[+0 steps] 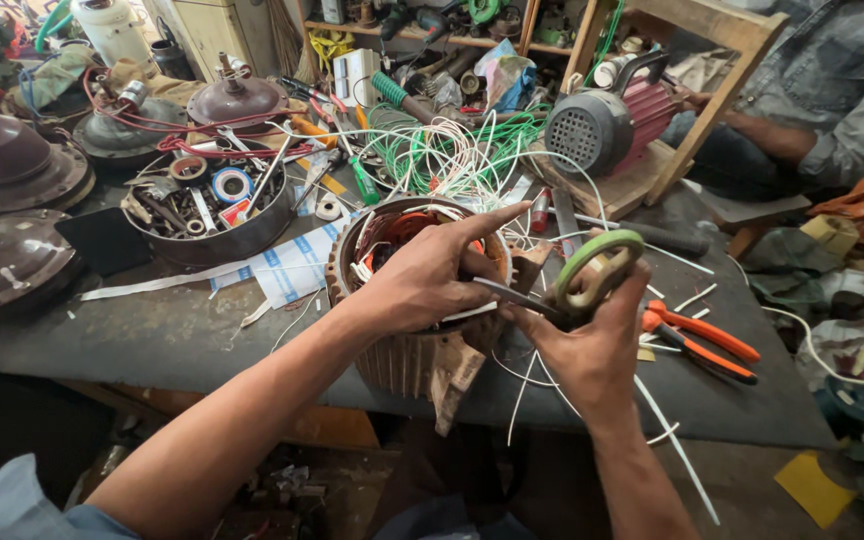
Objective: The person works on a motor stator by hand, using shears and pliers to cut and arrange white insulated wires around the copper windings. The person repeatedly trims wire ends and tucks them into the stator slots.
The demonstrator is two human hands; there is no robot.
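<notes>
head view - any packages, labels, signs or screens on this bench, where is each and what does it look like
Printed paper strip: flat on the bench left of the motor stator under the left hand; white with blue blocks.
White carton: upright at the back by the shelf; boxy, dark print.
Tape roll: in the round parts tray; blue and white ring.
Dark flat slab: left of the tray; black, possibly a screen, cannot tell.
No signs seen.

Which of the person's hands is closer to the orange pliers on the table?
Right. The right hand holds the scissors just left of the orange pliers. The left hand rests farther left, on the motor.
</notes>
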